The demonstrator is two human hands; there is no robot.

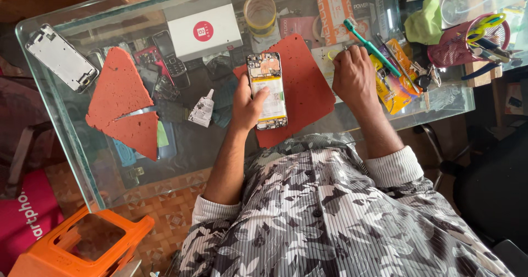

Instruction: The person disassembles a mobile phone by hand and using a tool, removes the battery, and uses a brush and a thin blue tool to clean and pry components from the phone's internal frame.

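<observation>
We see the opened phone point(267, 91) lying on the red mat point(305, 84) near the glass table's point(66, 128) front edge — long axis running front to back. Our left hand point(246, 103) grips its left side (thumb across); our right hand point(355, 76), curled — holding what, we cannot tell — rests beside the green toothbrush point(371, 47).

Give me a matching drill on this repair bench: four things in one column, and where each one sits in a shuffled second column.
Things:
1. opened smartphone
2. green toothbrush
3. glue tube
4. phone frame

Places:
A. far left corner of the glass table
B. held in the left hand over the red mat
C. just beyond the right hand
D. lying between the triangular red mat pieces and the left hand

Pairs: 1-B, 2-C, 3-D, 4-A
</observation>
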